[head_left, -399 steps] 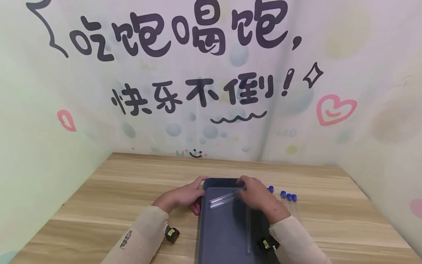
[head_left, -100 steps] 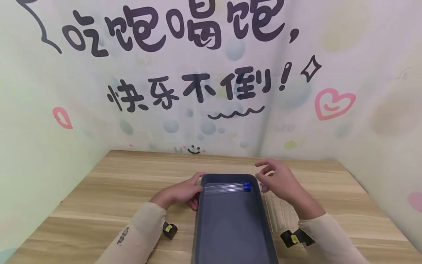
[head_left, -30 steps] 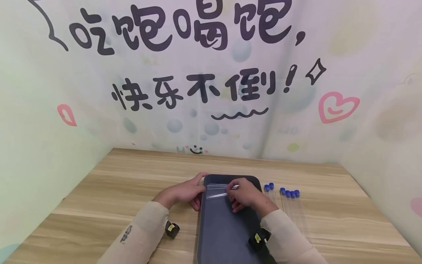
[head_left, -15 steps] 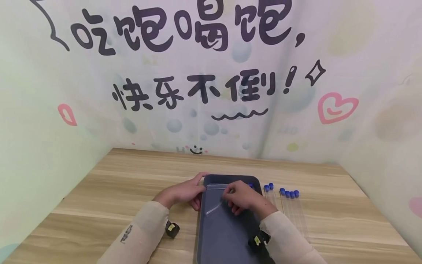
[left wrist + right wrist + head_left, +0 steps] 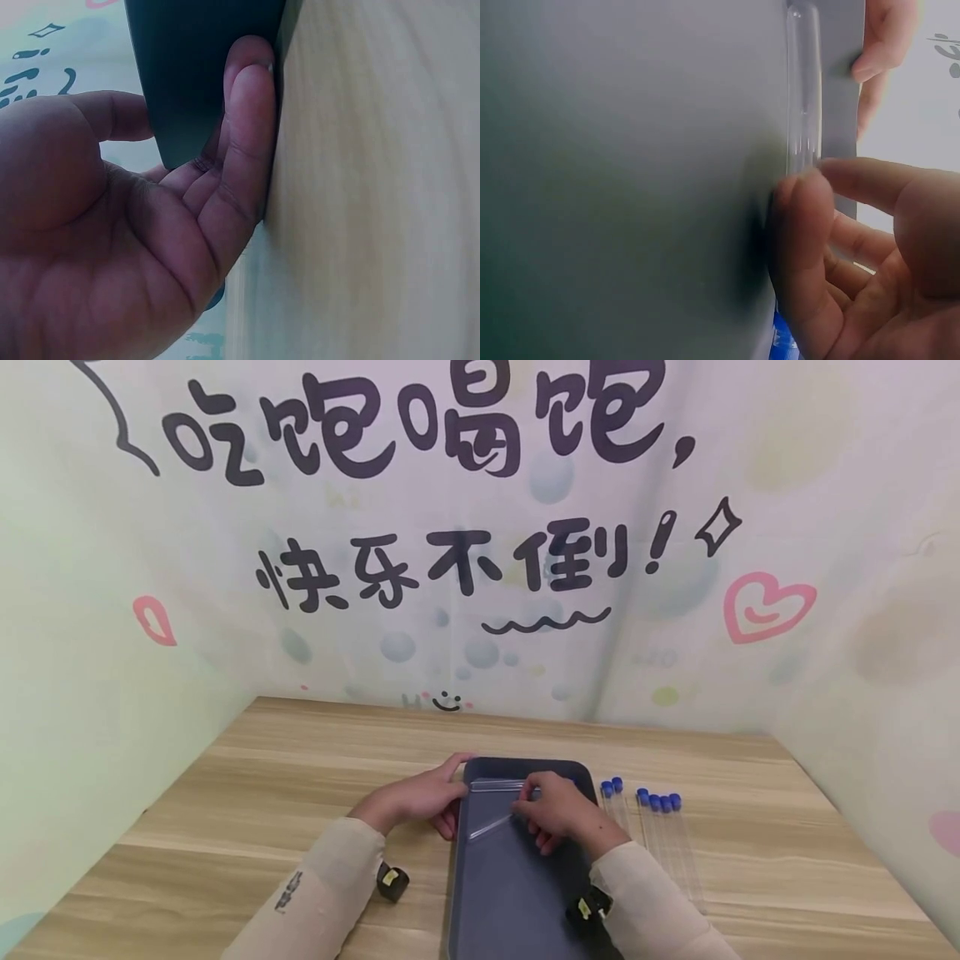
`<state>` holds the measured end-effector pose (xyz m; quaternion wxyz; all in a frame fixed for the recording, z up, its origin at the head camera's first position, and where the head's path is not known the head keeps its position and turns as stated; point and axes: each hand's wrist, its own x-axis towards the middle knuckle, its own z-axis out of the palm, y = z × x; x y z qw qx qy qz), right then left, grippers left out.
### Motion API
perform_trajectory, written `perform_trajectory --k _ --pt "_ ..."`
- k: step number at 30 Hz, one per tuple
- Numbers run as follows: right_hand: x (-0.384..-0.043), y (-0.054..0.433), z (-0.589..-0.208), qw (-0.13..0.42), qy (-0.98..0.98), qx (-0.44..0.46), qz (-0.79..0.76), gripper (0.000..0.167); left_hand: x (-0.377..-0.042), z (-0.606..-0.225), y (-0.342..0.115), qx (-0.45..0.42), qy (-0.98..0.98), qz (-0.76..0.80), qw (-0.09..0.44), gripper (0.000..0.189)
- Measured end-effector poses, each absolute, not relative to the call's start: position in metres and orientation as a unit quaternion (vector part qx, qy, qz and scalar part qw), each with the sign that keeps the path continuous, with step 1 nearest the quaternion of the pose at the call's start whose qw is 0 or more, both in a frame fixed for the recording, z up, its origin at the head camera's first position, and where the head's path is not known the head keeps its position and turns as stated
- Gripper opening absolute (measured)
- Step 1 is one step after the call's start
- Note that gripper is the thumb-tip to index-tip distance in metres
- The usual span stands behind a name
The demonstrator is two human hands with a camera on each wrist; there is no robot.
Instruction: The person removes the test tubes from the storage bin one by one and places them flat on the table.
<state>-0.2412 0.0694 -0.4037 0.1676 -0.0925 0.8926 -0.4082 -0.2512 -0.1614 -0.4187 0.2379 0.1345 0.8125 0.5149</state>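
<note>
My left hand (image 5: 420, 797) grips the dark grey tray (image 5: 510, 893) at its far left, thumb up at the rim and fingers curled against the outer wall (image 5: 180, 82). Inside the tray, my right hand (image 5: 558, 810) pinches a clear test tube (image 5: 489, 828) between thumb and fingertips. The tube slants over the tray floor, its rounded end toward the left wall. In the right wrist view a blue cap (image 5: 783, 341) shows below the fingers. Clear tubes (image 5: 491, 785) lie crosswise along the tray's far end, their right part mostly behind my right hand.
Right of the tray, several clear tubes (image 5: 671, 852) with blue caps (image 5: 660, 802) lie on the wooden table (image 5: 300, 760), caps toward the back. A printed cloth (image 5: 450, 660) hangs behind the table. Both wrists wear small black devices.
Compared with 3.3 s ago, my right hand has moved from the tray's right side into it. Over the last second the pinched tube has tilted away from the others. My left hand stays put.
</note>
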Motion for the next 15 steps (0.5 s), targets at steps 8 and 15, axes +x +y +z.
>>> perform_trajectory --k 8,15 --pt "-0.2399 0.069 -0.4031 0.167 0.892 -0.092 -0.409 0.015 -0.2514 -0.4177 -0.1614 0.136 0.811 0.514 0.242 0.06" --pt "-0.236 0.0677 -0.4014 0.172 0.89 -0.107 -0.408 0.016 -0.2513 -0.4173 -0.1614 0.132 0.813 0.512 0.244 0.06"
